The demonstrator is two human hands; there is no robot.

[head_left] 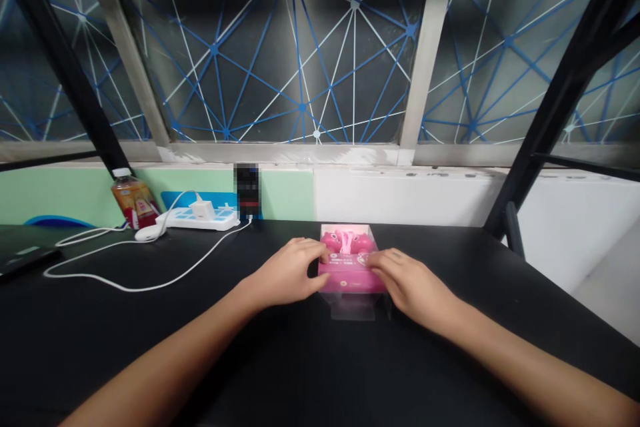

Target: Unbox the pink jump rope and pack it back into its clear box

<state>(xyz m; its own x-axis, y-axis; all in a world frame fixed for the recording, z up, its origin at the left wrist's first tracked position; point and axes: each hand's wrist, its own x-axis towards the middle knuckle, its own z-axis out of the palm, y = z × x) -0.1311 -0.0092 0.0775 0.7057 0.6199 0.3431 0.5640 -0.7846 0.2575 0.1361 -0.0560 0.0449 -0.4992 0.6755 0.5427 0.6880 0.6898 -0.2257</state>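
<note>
— Our forearms [190, 343] stretch over the black table [310, 380]. How do we grip?

— Our left hand [290, 273] gapes wide at the left edge of the pink box [345, 282]; our right hand [415, 287] meets its right edge, how firmly we can't tell.

— Handling?

— Probably light, stiffish, with slick, crushable plastic; we'd hold both sides.

— Direction?

— Its long axis seems to run away from us, toward the wall [400, 197].

On your left, a white-capped bottle [134, 199] stands on the black bench [280, 363] beside a white power strip [226, 217], where a charger [203, 209] sits. A white cable [133, 289] loops over the bench toward you. Ahead, past slanting black posts [56, 47], you see a window [260, 67] patterned with blue and white lines.
</note>
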